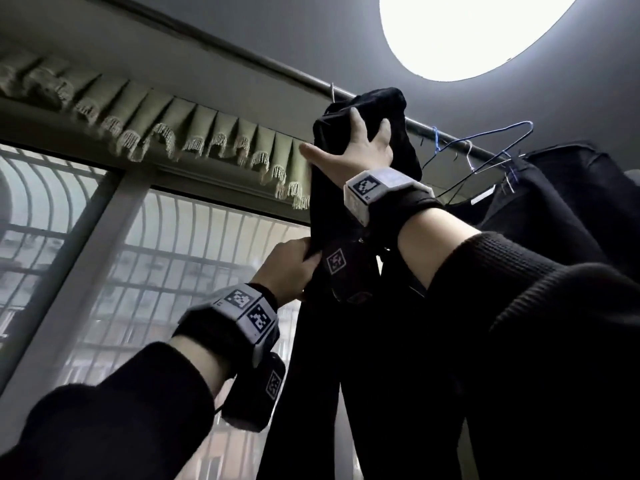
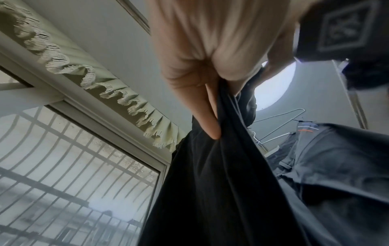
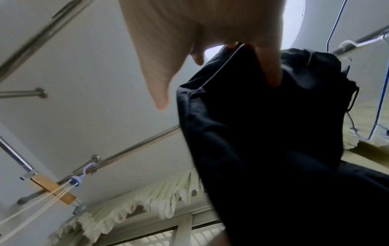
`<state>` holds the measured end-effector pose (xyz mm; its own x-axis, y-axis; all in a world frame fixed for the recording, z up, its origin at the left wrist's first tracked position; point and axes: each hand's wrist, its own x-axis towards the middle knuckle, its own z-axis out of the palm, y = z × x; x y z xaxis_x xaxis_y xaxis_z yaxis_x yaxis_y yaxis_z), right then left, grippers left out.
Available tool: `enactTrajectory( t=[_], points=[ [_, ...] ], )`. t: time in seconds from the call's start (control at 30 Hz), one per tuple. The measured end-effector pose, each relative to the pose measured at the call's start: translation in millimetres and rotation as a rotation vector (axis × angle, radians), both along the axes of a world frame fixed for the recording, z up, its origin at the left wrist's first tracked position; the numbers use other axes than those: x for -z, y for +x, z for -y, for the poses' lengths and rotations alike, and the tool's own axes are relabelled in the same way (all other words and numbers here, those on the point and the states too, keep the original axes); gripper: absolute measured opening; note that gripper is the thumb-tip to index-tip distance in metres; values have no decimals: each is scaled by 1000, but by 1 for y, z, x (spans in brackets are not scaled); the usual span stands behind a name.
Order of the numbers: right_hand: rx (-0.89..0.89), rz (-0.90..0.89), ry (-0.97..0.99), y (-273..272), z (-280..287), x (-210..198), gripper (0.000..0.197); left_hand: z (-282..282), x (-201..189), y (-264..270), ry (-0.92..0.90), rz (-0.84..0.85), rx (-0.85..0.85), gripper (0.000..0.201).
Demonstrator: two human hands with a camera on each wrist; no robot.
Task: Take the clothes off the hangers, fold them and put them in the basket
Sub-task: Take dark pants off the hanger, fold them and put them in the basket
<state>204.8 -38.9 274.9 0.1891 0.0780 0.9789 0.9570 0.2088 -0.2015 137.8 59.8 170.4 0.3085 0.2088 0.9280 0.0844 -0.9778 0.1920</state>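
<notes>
Near the top centre of the frame, the right hand [image 1: 356,147] grips the bunched top of the black garment [image 1: 346,306] at the rail [image 1: 242,57]; lower down, the left hand [image 1: 287,268] pinches its hanging edge. An empty wire hanger [image 1: 485,150] hangs at the upper right

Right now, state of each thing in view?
Black garment: hung on the rail, gripped by both hands.
Right hand: grips its top.
Left hand: pinches it lower down.
Wire hanger: bare, on the rail.
Dark garment: hanging.
Ceiling light: on.
Rail: fixed overhead.
</notes>
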Motion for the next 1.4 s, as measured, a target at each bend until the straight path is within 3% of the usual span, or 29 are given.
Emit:
enactTrajectory(
  t=[0.07,0.13,0.23,0.37,0.6,0.77,0.87,1.13,1.4],
  points=[
    [51,-58,-54,-7,-4,-7,90,0,0,2,56,-26,-70,24],
    [66,-80,-32,-9,-7,-10,65,-4,0,4,94,-45,-122,36],
    [131,26,50,-6,-15,-3,28,-13,1,6,110,-72,-138,22],
    [144,157,152,1,-31,19,28,-30,6,10,58,-60,-74,21],
    [76,156,249,26,-34,41,25,-37,13,13,-80,-86,34,27],
    [29,246,375,36,-32,60,23,-28,12,13,2,-63,-21,38],
    [-15,167,360,43,-32,69,26,-33,10,15,35,-137,-117,50],
    [-73,81,448,47,-3,76,24,-40,5,1,-7,-98,0,109],
    [-55,93,443,32,-14,94,17,-32,13,-20,-24,-155,49,96]
  ],
)
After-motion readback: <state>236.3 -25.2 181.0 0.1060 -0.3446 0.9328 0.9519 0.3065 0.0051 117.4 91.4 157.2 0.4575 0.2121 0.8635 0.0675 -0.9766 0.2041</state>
